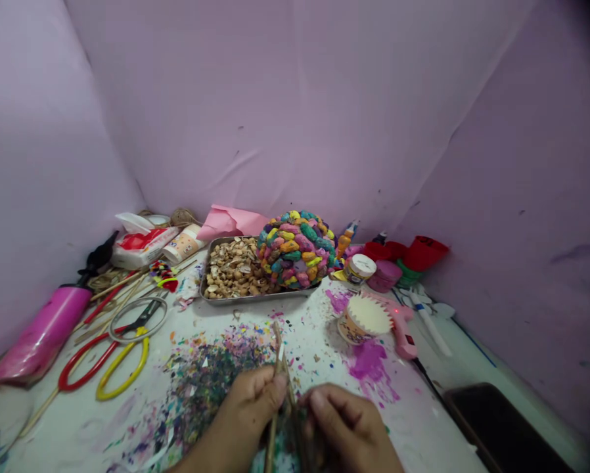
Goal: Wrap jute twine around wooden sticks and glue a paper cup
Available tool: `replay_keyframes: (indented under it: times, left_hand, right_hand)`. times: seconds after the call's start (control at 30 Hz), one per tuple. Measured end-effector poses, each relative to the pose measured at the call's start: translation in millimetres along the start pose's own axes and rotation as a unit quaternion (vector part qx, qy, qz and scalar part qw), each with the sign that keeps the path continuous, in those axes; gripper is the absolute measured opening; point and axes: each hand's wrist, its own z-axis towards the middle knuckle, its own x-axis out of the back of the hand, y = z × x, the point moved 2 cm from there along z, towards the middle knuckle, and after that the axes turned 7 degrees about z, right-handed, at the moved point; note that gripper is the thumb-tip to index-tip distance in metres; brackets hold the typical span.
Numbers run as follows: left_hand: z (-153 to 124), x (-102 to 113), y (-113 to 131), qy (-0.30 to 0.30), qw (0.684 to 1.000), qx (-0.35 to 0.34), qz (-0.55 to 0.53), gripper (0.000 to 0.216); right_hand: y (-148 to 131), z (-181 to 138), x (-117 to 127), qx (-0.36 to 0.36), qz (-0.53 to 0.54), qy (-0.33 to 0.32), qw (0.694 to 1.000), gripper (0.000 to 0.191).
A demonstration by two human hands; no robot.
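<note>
While both wrists run off the bottom edge in the head view, the left hand (248, 404) shows fingers pinched narrow on a thin stick (277, 334) that pokes up beyond the fingertips; its middle is covered by the thumb. A white sliver (281, 353) sits by it, just past the thumb. The right hand (349, 420) is just beside, fingers curled close, tips blurred; can't tell if they grip anything. A dark strip between the hands seems to be another stick, too blurred to confirm.

Beyond the fingers: metal tray (248, 299) of shells (230, 263), right part hidden by a multicoloured ball (297, 253). Right of the fingers: printed cup (347, 330) under a zigzag-edged disc (372, 313), partly covering a pink glue gun (402, 332); farther right, a dark phone (506, 427), cut off below. Left of the fingers: scissors (85, 368), partly under a metal ring (164, 315).
</note>
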Motion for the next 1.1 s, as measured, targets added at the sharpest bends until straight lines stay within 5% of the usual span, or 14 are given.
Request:
replay_keyframes:
  times: [0.2, 0.5, 1.1]
  left_hand:
    - [7.4, -10.6, -13.8, -0.059, 0.997, -0.045, -0.008, 0.039]
    - [8.1, -1.9, -25.2, -0.093, 0.993, 0.055, 0.056, 0.039]
    - [2.8, -7.7, -17.7, -0.036, 0.983, 0.115, 0.141, 0.031]
  right_hand:
    - [-15.2, 23.7, -3.4, -0.091, 0.030, -0.009, 0.995, 0.031]
    - [-8.2, 27.4, 1.6, -0.094, 0.040, -0.014, 0.995, 0.027]
    - [-13.4, 27.6, 8.1, -0.069, -0.004, -0.035, 0.997, 0.023]
